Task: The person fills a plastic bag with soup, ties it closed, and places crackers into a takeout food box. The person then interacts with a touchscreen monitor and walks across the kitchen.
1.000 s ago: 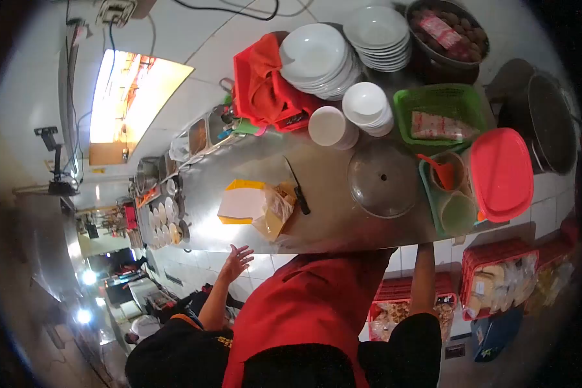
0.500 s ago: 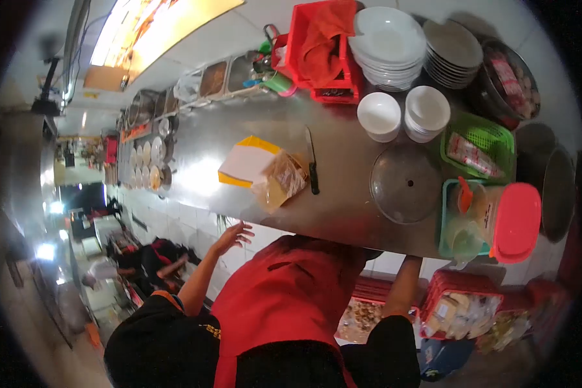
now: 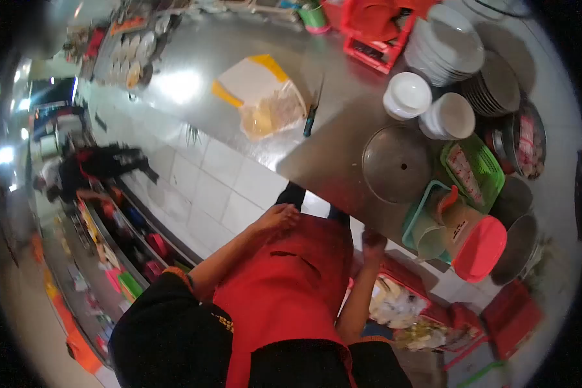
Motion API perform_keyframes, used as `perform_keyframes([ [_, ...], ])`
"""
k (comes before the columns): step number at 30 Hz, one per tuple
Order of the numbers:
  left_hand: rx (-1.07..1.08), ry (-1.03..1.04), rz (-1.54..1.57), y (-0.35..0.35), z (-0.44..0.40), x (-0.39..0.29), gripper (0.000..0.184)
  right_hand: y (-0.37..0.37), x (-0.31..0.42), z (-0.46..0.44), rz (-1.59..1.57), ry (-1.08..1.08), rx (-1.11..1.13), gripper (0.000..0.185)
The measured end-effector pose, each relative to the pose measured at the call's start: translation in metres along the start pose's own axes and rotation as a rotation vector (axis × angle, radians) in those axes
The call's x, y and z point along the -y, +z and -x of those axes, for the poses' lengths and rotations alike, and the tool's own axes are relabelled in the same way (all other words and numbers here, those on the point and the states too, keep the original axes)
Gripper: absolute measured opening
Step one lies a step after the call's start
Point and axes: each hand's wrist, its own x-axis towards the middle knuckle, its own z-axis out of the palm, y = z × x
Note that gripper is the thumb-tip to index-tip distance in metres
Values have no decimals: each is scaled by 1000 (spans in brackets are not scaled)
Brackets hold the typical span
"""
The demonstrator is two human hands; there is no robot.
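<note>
My left hand [image 3: 279, 218] is in front of the red apron [image 3: 291, 278], below the table edge, its fingers loosely bent and nothing seen in them. My right hand [image 3: 373, 242] hangs by the table's edge near the green tray; its fingers are dark and blurred. On the steel table [image 3: 330, 155] lies a white and yellow box [image 3: 249, 81] with a clear plastic bag [image 3: 271, 115] on its near side. Just right of these rests a knife with a black handle [image 3: 310, 120]. A round metal lid [image 3: 396, 163] lies farther right.
White bowls [image 3: 407, 95] and stacked plates [image 3: 449, 45] stand at the back right, by a red crate [image 3: 376, 39]. A green basket [image 3: 475, 171] and a pink-lidded container [image 3: 480, 249] are at the right. Another person [image 3: 103, 165] is at the far left.
The view has turned, and the table now slants down to the right. My left hand has moved in from the side to the apron. My right hand now shows below the table edge.
</note>
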Motion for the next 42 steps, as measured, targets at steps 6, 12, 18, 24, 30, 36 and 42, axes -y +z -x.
perform_keyframes([
  [6,56,-268,241,90,-18,38,55,107,-97,17,1573,100,-57,22],
  [12,129,129,1076,23,-39,92,52,144,-231,14,2154,-193,635,38],
  [18,-201,371,1143,-100,9,108,50,137,-313,-52,1806,31,524,33],
  [24,-360,584,1128,-206,53,111,49,47,-321,-182,2209,270,358,40],
  [30,-293,587,1284,-275,50,164,44,26,-350,-250,2465,103,497,40],
  [36,-443,263,1056,-291,20,191,34,8,-372,-305,2548,112,339,60],
  [42,-479,208,823,-271,-54,231,28,-32,-413,-342,3425,-76,421,87],
])
